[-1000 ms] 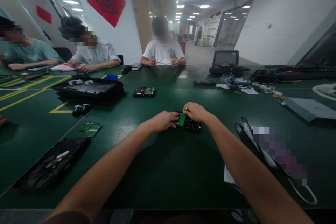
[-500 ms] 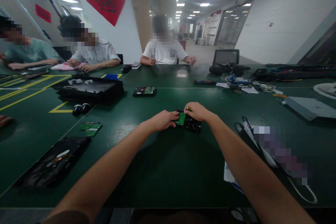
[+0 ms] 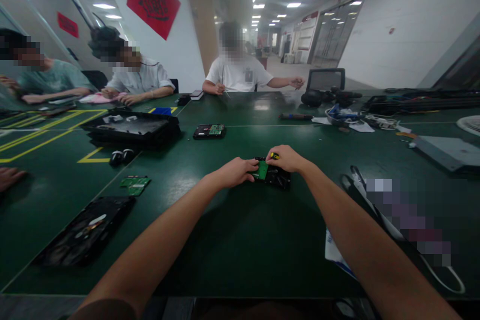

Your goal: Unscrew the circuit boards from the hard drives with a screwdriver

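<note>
A black hard drive [image 3: 275, 178] with a green circuit board [image 3: 261, 170] lies on the green table [image 3: 232, 240] straight ahead of me. My left hand [image 3: 236, 171] is closed on the drive's left edge, fingers against the green board. My right hand [image 3: 287, 158] is closed around a small screwdriver with a yellow tip [image 3: 274, 156], held over the drive's far side. Its blade is hidden by my fingers.
A second drive [image 3: 209, 131] lies farther back. At left are a black tray stack [image 3: 131, 130], two loose green boards [image 3: 134, 184] and an open black case [image 3: 84, 232]. A black strap and papers [image 3: 360, 195] lie at right. Three people sit across the table.
My hands stay on the drive, nearly unmoved. The person opposite has stretched an arm out to their side. My view has shifted slightly.
</note>
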A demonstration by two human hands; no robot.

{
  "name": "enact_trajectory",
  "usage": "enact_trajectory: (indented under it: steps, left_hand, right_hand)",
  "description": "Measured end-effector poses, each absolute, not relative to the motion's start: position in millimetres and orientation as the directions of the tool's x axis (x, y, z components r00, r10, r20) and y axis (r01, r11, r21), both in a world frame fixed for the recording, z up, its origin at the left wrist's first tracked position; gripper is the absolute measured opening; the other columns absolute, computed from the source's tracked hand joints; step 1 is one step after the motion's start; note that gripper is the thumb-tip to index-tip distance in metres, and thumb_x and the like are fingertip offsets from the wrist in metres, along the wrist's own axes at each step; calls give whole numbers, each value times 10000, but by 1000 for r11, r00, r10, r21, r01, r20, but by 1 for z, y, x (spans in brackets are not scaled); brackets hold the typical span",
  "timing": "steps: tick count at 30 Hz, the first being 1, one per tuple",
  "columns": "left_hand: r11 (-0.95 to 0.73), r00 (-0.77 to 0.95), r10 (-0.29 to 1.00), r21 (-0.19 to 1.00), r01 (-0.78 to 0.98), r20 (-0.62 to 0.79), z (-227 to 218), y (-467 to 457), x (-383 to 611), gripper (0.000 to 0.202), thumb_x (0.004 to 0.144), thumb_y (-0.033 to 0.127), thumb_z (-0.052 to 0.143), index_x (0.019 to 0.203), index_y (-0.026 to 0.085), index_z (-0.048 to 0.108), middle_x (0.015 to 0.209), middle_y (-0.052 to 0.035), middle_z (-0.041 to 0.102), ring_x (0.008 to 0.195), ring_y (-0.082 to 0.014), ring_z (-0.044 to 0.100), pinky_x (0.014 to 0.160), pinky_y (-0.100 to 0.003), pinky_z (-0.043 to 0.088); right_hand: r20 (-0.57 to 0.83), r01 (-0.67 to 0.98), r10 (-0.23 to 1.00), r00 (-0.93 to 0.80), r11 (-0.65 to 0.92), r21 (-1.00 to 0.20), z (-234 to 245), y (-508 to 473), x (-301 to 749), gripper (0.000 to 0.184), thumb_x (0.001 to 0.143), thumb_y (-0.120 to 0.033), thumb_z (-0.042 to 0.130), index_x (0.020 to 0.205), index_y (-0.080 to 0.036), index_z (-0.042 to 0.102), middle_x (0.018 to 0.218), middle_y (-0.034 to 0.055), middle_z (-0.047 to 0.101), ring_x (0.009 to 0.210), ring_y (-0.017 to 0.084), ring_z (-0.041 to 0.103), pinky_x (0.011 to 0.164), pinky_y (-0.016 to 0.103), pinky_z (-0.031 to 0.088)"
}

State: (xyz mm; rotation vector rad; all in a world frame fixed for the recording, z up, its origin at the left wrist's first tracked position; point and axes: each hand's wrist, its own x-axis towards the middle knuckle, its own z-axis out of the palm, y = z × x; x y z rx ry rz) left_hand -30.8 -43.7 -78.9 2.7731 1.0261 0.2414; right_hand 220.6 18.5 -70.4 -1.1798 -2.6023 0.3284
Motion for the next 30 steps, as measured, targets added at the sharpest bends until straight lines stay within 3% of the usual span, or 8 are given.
enact_trajectory:
  steps: [3,8,18,30]
  left_hand:
    - [-753,754,650,213,623,94,-79,-44,-31,362,947,239,655,1308,213,657,1527,-87,541,1366,-262,561,1157,-369,421]
    - [-754,756,649,207,623,87,-76,-46,-30,337,945,238,653,1280,209,666,1510,-85,558,1330,-260,593,1138,-364,440]
    - [-745,748,658,217,631,84,-72,-49,-28,305,942,229,648,1243,201,691,1504,-94,562,1322,-283,598,1136,-392,447]
    - [-725,732,675,260,637,90,-73,-48,-29,363,936,235,675,1298,225,675,1516,-77,553,1360,-263,567,1165,-381,418]
  right_hand:
    - [122,693,761,-637,635,-341,-67,18,223,113,889,-296,714,941,-227,787,993,34,784,924,195,702,822,271,483]
    - [195,737,809,-555,586,-336,-62,19,226,120,914,-276,668,952,-215,764,1041,42,774,967,198,695,864,282,482]
    - [118,769,814,-569,577,-274,-61,15,220,182,903,-369,675,939,-226,782,1012,50,777,937,219,698,822,284,486]
    - [106,792,836,-539,546,-274,-66,17,220,182,917,-355,654,945,-221,775,1047,54,773,956,212,698,851,275,489]
